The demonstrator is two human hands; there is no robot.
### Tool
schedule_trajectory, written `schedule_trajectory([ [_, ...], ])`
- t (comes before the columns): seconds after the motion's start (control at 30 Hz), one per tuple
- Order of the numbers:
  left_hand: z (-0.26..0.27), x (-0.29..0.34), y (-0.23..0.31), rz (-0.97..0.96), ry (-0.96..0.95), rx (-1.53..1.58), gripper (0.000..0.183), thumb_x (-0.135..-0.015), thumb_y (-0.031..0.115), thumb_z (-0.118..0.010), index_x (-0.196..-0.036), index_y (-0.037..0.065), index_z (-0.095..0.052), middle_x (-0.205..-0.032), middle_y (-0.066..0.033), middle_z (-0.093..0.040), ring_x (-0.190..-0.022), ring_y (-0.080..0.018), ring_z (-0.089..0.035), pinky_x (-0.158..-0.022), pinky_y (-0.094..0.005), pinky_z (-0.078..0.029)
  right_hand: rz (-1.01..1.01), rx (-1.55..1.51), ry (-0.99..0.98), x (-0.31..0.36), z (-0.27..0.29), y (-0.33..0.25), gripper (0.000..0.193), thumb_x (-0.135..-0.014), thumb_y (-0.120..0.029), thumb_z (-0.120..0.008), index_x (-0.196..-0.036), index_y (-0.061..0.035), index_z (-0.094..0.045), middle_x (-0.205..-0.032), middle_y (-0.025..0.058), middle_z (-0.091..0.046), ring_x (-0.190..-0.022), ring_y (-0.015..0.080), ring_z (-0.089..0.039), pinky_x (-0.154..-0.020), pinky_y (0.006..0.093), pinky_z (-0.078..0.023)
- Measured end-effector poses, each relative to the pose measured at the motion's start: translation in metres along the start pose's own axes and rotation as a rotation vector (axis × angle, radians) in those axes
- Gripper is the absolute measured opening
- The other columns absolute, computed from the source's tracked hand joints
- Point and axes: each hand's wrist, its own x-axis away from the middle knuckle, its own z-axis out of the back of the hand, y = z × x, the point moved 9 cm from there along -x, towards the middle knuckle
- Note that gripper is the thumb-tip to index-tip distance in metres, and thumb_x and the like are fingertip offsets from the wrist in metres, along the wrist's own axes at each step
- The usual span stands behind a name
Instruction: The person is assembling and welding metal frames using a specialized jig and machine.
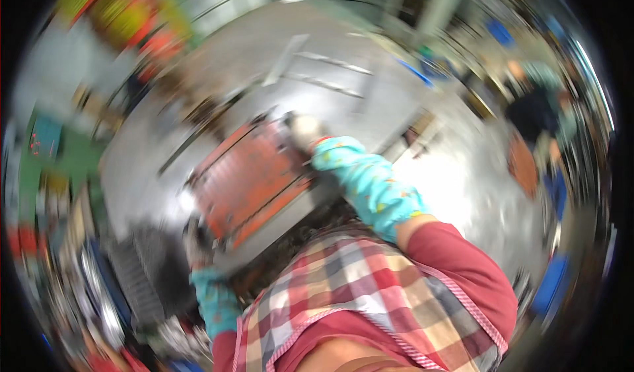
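A worn red rectangular metal plate (247, 177), with dark edges and small fittings at its corners, lies tilted in front of my body. My right hand (306, 132), in a pale work glove, is closed at its far right corner. At its near left corner my left hand (198, 245), gloved in grey, is closed on the edge. Motion blurs both hands, and the fingertips are hard to make out. Turquoise patterned sleeve covers reach up both forearms. Below the plate's near side shows a grey ledge (261, 236).
A broad grey metal table (389, 108) carries flat metal strips (330, 62) and a long bar (181, 149). Dark ribbed material (142, 266) is at the left. Another person (538, 108) is at the far right, near a brown oval piece (522, 165). A blue bin (550, 284) stands lower right.
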Motion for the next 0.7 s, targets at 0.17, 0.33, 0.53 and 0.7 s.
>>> schedule_trajectory([
  [0.17, -0.030, 0.051, -0.024, 0.017, -0.018, -0.479, 0.028, -0.092, 0.038, -0.051, -0.088, 0.010, -0.053, -0.051, 0.0080, -0.028, -0.040, -0.0044, -0.029, -0.037, -0.0245, -0.022, -0.102, -0.421, 0.109, 0.114, 0.035, 0.086, 0.031, -0.087, -0.034, -0.050, -0.102, -0.0074, -0.055, -0.080, 0.0178, -0.066, -0.075, 0.0343, -0.065, -0.064, 0.0475, -0.051],
  [0.33, -0.160, 0.136, -0.040, 0.005, -0.276, -0.495, 0.031, -0.094, 0.035, -0.051, -0.097, 0.004, -0.054, -0.055, 0.0077, -0.026, -0.039, -0.0027, -0.026, -0.036, -0.0218, -0.021, -0.402, -0.565, 0.199, 0.293, 0.039, 0.230, 0.036, -0.090, -0.037, -0.047, -0.100, -0.0036, -0.052, -0.070, 0.0197, -0.062, -0.068, 0.0376, -0.062, -0.061, 0.0472, -0.050],
  [0.53, -0.323, 0.202, -0.149, 0.326, -0.991, -0.346, 0.025, -0.098, 0.029, -0.043, -0.095, 0.008, -0.055, -0.060, 0.0098, -0.028, -0.045, -0.0007, -0.027, -0.039, -0.0188, -0.025, -0.793, -0.560, 0.314, 0.490, -0.011, 0.377, 0.036, -0.088, -0.035, -0.051, -0.103, -0.0024, -0.057, -0.081, 0.0209, -0.064, -0.076, 0.0373, -0.063, -0.070, 0.0455, -0.050],
  [0.7, -0.422, 0.276, -0.268, 0.724, -1.127, -0.374, 0.028, -0.096, 0.035, -0.046, -0.097, 0.009, -0.056, -0.056, 0.0086, -0.025, -0.040, -0.0024, -0.023, -0.033, -0.0202, -0.018, -1.041, -0.723, 0.387, 0.662, -0.052, 0.455, 0.035, -0.087, -0.033, -0.050, -0.103, -0.0039, -0.061, -0.097, 0.0205, -0.065, -0.091, 0.0371, -0.062, -0.080, 0.0431, -0.049],
])
